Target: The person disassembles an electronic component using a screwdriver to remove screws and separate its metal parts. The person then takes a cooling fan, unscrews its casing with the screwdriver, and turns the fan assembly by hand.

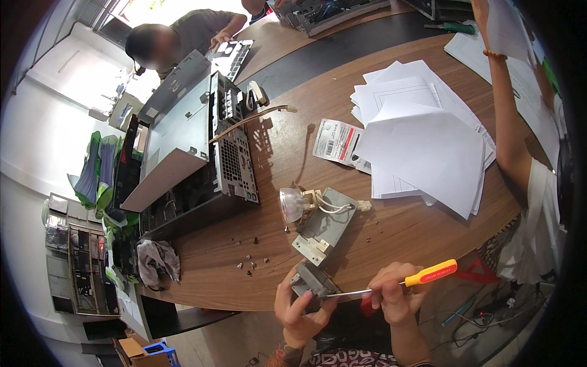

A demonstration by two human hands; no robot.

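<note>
Holds a small, grey, boxy part [314, 282] in the grip of the left hand [298, 319] above the near edge of the brown wood-grain surface [400, 241], seemingly to steady it against the yellow-handled, steel-shafted screwdriver [431, 273] in the grip of the right hand [394, 296].

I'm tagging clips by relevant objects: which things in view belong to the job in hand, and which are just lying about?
In the job:
yellow-handled screwdriver, in the right hand
boxy grey part, in the left hand
probably the reflector lamp and grey plate

Apparently lying about:
white paper sheets
crumpled cloth
desktop computer case
</note>
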